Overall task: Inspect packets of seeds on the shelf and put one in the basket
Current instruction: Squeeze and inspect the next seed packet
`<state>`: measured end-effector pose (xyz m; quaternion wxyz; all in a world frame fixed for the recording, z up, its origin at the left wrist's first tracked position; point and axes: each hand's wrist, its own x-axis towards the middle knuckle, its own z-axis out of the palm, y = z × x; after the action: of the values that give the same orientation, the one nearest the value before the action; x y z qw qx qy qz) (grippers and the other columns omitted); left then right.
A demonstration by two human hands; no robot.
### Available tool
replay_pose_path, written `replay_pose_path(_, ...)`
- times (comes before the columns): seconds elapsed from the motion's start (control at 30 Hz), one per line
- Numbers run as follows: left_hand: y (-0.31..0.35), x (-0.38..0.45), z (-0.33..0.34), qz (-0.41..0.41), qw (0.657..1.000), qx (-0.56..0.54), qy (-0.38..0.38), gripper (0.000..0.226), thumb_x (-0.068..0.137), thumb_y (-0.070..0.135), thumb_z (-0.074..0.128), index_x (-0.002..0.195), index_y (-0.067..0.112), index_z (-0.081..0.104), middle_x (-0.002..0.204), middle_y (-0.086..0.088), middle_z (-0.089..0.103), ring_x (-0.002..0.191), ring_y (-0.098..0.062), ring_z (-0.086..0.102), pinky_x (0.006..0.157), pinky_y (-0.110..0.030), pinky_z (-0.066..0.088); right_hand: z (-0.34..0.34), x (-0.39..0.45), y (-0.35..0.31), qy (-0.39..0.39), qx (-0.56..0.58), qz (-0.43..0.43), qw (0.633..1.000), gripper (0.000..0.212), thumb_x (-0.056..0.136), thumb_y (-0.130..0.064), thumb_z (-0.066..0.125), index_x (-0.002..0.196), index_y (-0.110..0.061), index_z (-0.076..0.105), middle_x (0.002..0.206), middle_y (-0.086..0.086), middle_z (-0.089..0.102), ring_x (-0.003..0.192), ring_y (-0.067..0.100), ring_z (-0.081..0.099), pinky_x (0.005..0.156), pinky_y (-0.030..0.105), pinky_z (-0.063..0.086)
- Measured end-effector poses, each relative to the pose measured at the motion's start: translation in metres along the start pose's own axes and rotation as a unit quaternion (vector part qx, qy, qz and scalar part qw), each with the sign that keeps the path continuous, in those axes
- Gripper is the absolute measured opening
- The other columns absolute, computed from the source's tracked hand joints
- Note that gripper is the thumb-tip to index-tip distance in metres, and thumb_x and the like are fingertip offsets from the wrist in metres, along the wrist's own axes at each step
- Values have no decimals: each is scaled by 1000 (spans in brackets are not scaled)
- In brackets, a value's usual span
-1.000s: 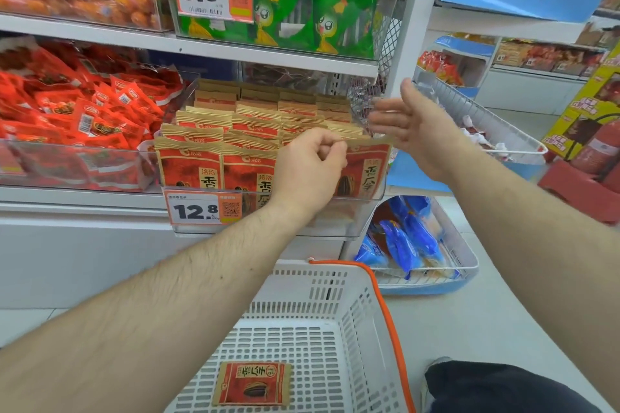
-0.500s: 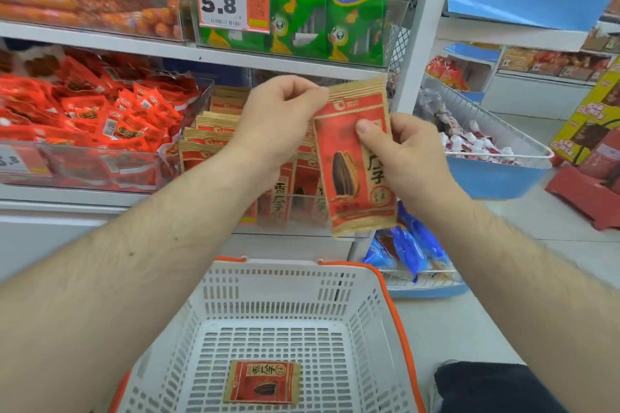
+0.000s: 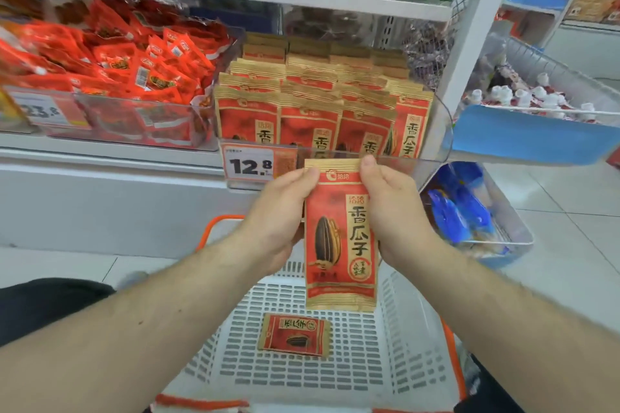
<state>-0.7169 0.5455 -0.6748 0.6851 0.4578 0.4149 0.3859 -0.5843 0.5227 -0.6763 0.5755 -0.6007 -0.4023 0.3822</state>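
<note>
Above the basket (image 3: 416,339), both hands pinch one seed packet (image 3: 340,238) upright by its edges, left hand (image 3: 278,228) and right hand (image 3: 396,214), front facing up, likely for reading. Another packet (image 3: 295,335) lies flat inside.

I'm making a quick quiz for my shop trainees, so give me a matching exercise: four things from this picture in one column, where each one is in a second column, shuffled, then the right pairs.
Things
1. held seed packet
2. small seed packet
3. price tag 12.8
4. blue packets

Places
A. in the wire bin low on the right
B. upright between both hands, above the basket
C. flat on the basket floor
D. on the front of the clear shelf tray

Pairs: 1-B, 2-C, 3-D, 4-A
</note>
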Motion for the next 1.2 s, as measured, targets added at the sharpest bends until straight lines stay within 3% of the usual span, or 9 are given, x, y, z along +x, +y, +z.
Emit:
replay_pose_path(0.1, -5, 0, -4, -14, 999, -28, 13, 33, 105, 31, 44, 117, 15, 70, 108, -10, 75, 104, -33, 70, 103, -53, 49, 3, -3, 1, -23, 42, 55, 997, 38, 103, -33, 47, 82, -12, 70, 89, 18, 75, 85, 37, 72, 85, 54, 57)
replay_pose_path(0.27, -7, -7, -7, -27, 998, -58, 19, 33, 105, 28, 43, 118, 11, 68, 104, -11, 76, 95, -28, 73, 88, -43, 58, 4, -4, 5, -52, 10, 61, 997, 40, 104, -35, 45, 91, -5, 69, 92, 20, 74, 91, 39, 71, 89, 54, 56)
replay_pose_path(0.37, -8, -9, -11, -43, 995, -83, 30, 33, 106, 27, 42, 119, 8, 66, 102, -14, 76, 89, -29, 75, 77, -42, 62, -4, -5, 9, -118, -82, 48, 989, 49, 103, -38, 47, 94, 7, 65, 86, 20, 74, 77, 32, 71, 76, 43, 54)
replay_pose_path(0.47, -6, -10, -17, -53, 993, -93, 53, 33, 106, 29, 43, 118, 8, 65, 97, -15, 76, 81, -27, 75, 64, -39, 63, -10, -9, 9, -143, -158, 27, 977, 44, 101, -31, 53, 87, 9, 61, 72, 17, 70, 63, 27, 60, 64, 41, 48)
replay_pose_path(0.6, -5, -13, -18, -56, 992, -87, 66, 33, 106, 30, 44, 118, 8, 65, 97, -15, 76, 86, -31, 75, 70, -43, 63, -8, -15, 8, -139, -151, 25, 978, 35, 102, -25, 53, 83, 0, 67, 79, 22, 72, 66, 31, 62, 65, 44, 53)
replay_pose_path(0.77, -1, -12, -21, -62, 988, -107, 89, 30, 106, 30, 46, 117, 8, 64, 95, -17, 76, 74, -29, 75, 59, -43, 62, -10, -23, 3, -214, -162, 87, 959, 40, 102, -32, 50, 84, 0, 66, 72, 14, 73, 60, 25, 63, 55, 32, 51)
replay_pose_path(0.97, 1, -9, -23, -79, 986, -106, 102, 27, 105, 29, 47, 117, 10, 63, 88, -14, 76, 69, -27, 74, 54, -41, 60, -9, -27, 4, -221, -184, 56, 956, 35, 103, -24, 49, 81, -1, 65, 68, 12, 72, 60, 27, 64, 53, 31, 54)
replay_pose_path(1.2, 1, -8, -25, -104, 981, -122, 111, 27, 105, 30, 46, 115, 10, 61, 77, -14, 75, 61, -27, 73, 47, -40, 57, -14, -29, 3, -275, -173, 102, 940, 29, 102, -17, 50, 103, 9, 60, 84, 19, 74, 66, 28, 66, 57, 30, 56)
